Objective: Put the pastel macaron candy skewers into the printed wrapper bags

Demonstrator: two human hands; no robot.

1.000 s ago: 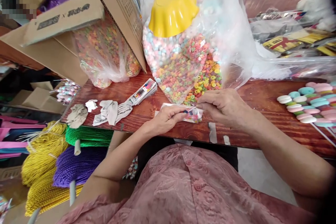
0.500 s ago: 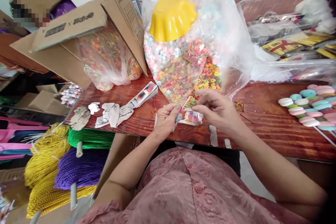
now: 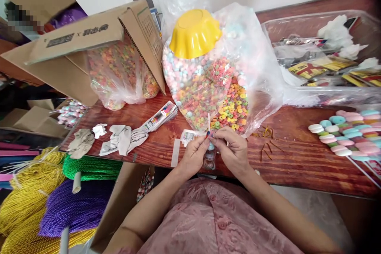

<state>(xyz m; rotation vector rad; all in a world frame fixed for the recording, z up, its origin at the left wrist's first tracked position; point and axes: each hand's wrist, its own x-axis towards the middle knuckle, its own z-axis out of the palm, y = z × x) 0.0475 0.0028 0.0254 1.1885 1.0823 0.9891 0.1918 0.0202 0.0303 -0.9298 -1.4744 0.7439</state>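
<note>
A small clear packet of candy on a white stick (image 3: 208,120) is held between my two hands above the table's front edge. The stick points up from the gathered neck, and the filled part (image 3: 209,159) hangs below with pale and dark pieces inside. My left hand (image 3: 195,152) pinches the neck from the left, fingers closed. My right hand (image 3: 232,149) pinches the same neck from the right; any tie between the fingertips is too small to make out. Printed flat packets (image 3: 190,137) lie just behind my left hand. Loose gold twist ties (image 3: 268,149) lie right of my right hand.
Behind my hands stands a big clear bag of ring candies (image 3: 235,105) and marshmallows, topped by a yellow bowl (image 3: 195,33). A cardboard box (image 3: 89,41) is at left, gloves (image 3: 123,141) before it. Marshmallow skewers (image 3: 348,131) and a plastic bin (image 3: 312,18) are at right.
My right hand has come in from the right and closed at the packet's neck beside my left hand. The packet now hangs upright with its stick upward. The view has shifted slightly.
</note>
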